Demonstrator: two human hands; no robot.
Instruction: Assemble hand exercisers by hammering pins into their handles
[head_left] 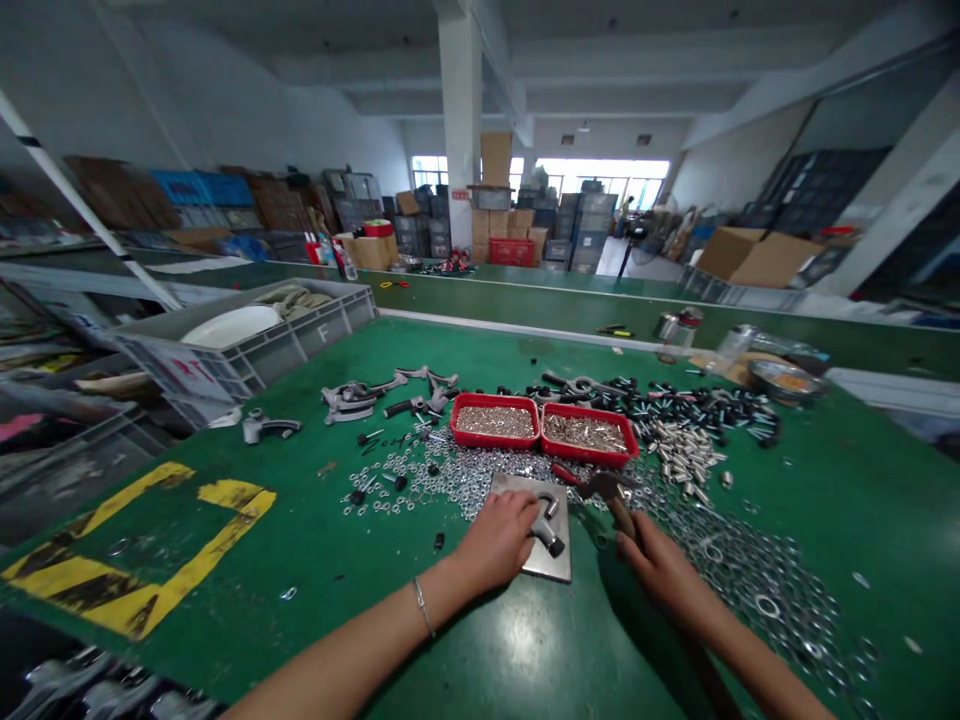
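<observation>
A green table (pixel 322 565) bears two red trays (pixel 491 441), a metal plate (pixel 553 568) and loose rings (pixel 757 575)

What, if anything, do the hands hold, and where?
The right hand grips a dark-headed hammer by its brown handle; the left hand holds a curved silvery metal fitting by its left side.

plate (pixel 553 562): smooth metal | curved fitting (pixel 545 530): polished metal | hammer handle (pixel 621 514): matt wood | trays (pixel 491 441): glossy plastic | tabletop (pixel 517 640): smooth, glossy

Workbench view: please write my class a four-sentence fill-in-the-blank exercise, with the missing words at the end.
1. The right hand holds a ____.
2. The metal part is held by the ____ hand.
3. The two trays are coloured ____.
4. The long side of the grey crate bears the letter ____.

Missing words: hammer; left; red; F.
</observation>
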